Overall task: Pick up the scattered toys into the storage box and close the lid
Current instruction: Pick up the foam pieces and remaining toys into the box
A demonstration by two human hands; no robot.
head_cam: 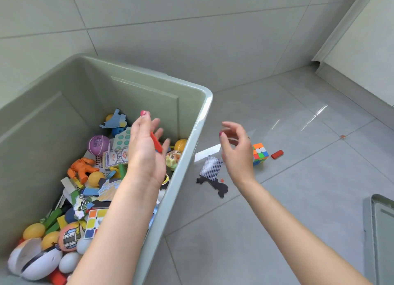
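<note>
The storage box (193,122) is a big pale green tub that sits on the grey tiled floor (298,118) and fills the left side of the picture, with its top open. It is full of toys: white egg shapes (69,261) and yellow balls (33,231) near the bottom left corner, an orange figure (82,167), a purple ball (98,144), a puzzle cube (94,223) with yellow, orange and white squares, and lots of paper bits and blocks. The left hand (147,154) is over the box, just inside its right wall. Its palm faces right and its fingers are spread out loosely. A flat red block (156,143) is right at the palm, between the fingers, but the fingers do not curl round it, so I cannot tell if it is held or falling. The right hand (237,152) is in the air just outside the box, over the floor. Its fingers are bent a little and loose, and it holds nothing. Under that hand, on the floor, lie a playing card (211,167) with its blue checked back up and a flat black shape (219,187) partly under the card. A tiny red dot (222,180) sits on the black shape. Just right of the hand is a bright colourful cube (260,153), and beside it a small red block (277,154). Further right there is a little orange bit (342,136) on the floor. At the bottom right edge, part of the green lid (381,231) lies flat on the floor, well apart from the box.
</note>
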